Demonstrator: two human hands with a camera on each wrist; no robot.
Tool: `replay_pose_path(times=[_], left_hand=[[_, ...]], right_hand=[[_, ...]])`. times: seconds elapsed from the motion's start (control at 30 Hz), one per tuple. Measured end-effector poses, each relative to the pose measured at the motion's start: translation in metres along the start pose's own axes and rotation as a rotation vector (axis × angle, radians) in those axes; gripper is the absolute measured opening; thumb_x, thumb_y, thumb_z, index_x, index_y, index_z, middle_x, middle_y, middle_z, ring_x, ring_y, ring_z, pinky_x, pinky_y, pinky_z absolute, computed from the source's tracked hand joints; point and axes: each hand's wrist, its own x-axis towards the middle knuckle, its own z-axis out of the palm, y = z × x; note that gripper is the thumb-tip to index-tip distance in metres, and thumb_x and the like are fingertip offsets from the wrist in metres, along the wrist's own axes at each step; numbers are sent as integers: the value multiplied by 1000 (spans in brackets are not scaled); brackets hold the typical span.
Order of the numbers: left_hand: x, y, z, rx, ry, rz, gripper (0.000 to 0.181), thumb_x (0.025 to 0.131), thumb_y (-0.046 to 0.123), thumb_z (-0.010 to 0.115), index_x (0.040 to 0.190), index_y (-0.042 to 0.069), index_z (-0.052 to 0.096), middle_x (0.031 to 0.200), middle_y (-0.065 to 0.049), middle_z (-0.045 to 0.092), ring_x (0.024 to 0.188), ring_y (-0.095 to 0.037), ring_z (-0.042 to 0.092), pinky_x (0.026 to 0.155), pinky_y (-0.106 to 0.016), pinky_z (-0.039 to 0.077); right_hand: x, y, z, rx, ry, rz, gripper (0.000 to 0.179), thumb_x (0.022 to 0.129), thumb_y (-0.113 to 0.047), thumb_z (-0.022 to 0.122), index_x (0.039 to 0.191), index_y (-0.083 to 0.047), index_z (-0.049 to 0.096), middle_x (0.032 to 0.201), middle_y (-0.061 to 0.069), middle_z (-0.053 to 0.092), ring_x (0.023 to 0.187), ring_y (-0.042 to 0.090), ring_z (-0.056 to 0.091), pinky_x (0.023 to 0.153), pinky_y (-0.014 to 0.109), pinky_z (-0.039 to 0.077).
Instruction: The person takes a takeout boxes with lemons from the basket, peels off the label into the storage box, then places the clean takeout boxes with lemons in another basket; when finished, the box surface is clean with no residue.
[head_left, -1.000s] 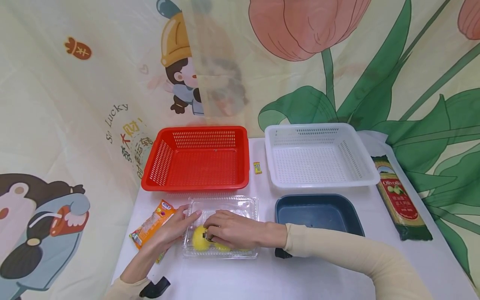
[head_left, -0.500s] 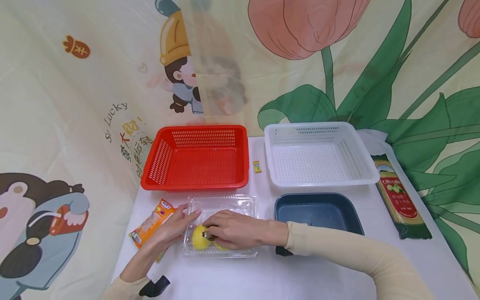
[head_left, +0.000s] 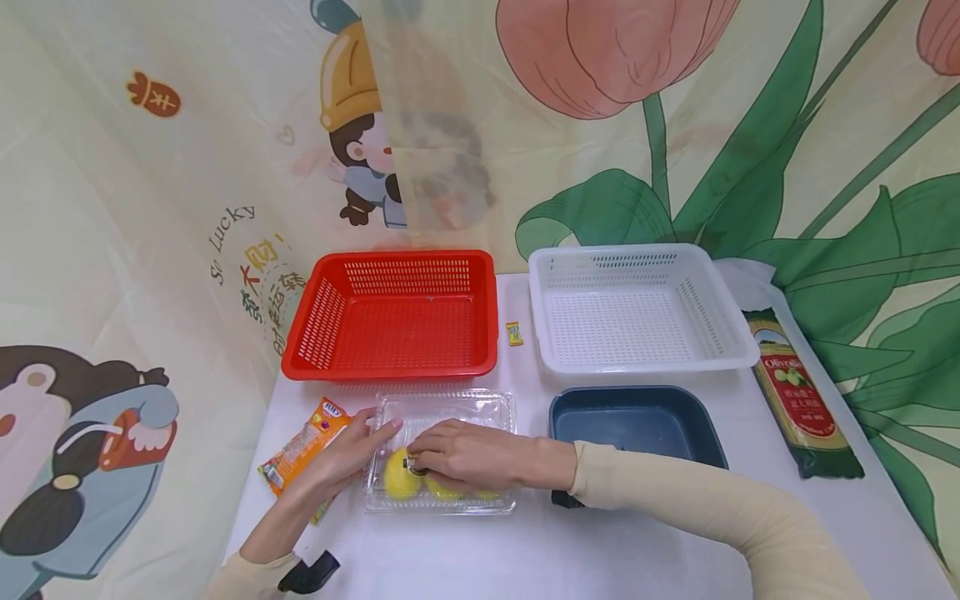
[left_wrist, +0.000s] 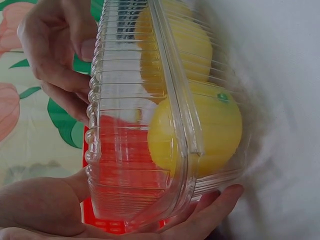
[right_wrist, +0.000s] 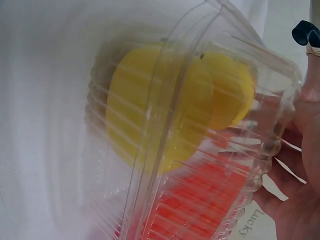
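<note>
I am bracing a clear container [head_left: 459, 407] between my hands, seemingly for steadiness, my right hand [head_left: 461, 454] resting bent fingers on its lid [left_wrist: 117, 105], whether pinching I cannot tell, my left hand [head_left: 352, 454] laying straight fingers along its end, while lemons [head_left: 401, 481] are lying inside beneath my right.

The left hand [left_wrist: 55, 207] touches a clear box [left_wrist: 187, 120] of yellow fruits [left_wrist: 215, 132] (one green-marked), the right hand [left_wrist: 52, 67] at its lid [left_wrist: 127, 97].
</note>
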Motion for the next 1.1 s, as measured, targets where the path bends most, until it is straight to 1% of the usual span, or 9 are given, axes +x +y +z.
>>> replay_pose_path(times=[0.17,0.3,0.4,0.53,0.63,0.7,0.87,1.0,1.1], left_hand=[[1,0,1,10,8,-4,83,101,46,58,158,4,14,158,-32,21,140,-51,32,112,-72,33],[1,0,2,3,8,-3,82,101,45,58,158,5,14,158,-30,22,140,-50,32,112,-72,32],[1,0,2,-1,9,-1,79,102,43,57,158,7,15,158,-28,23,140,-50,32,112,-72,31],[1,-2,2,10,15,-1,80,101,45,58,159,9,15,160,-27,20,143,-51,28,112,-74,30],[2,-3,1,15,17,-8,83,100,48,59,159,9,14,162,-28,17,145,-53,24,112,-75,27],[2,-3,1,12,13,-13,84,100,48,59,159,9,14,162,-29,15,145,-53,23,113,-75,26],[2,-1,2,7,2,-7,82,102,45,57,159,8,13,161,-30,15,145,-54,22,112,-77,22],[2,-2,2,28,17,-3,81,101,46,57,159,7,15,160,-28,20,144,-53,24,112,-77,23],[2,-2,2,52,34,-13,83,100,49,58,158,7,17,160,-28,21,144,-53,25,112,-77,24]], right_hand=[[0,1,3,-86,34,-7,33,102,-26,62,133,-17,65,141,-4,63,133,11,56,115,25,41],[-3,3,5,-155,84,-7,28,103,-25,60,130,-20,66,136,-8,66,121,9,58,104,21,45],[-6,4,4,-150,101,-3,31,100,-23,64,131,-20,65,134,-9,67,114,7,61,100,18,47],[-10,5,3,-99,110,5,34,97,-20,70,131,-17,65,134,-6,68,119,7,64,106,21,48],[-12,5,2,-58,136,11,33,97,-17,70,129,-15,65,132,-5,69,122,8,64,109,22,47],[-13,6,1,-1,162,27,32,97,-19,69,129,-14,66,130,-5,70,121,8,64,109,20,45],[-17,9,2,200,237,85,27,98,-26,68,123,-13,69,124,-3,71,119,7,63,106,14,45],[-21,11,2,278,269,135,25,99,-27,68,119,-13,70,124,-1,70,118,7,63,104,13,46],[-24,13,2,341,289,169,22,98,-24,69,117,-12,72,123,0,70,118,8,63,103,13,47]])
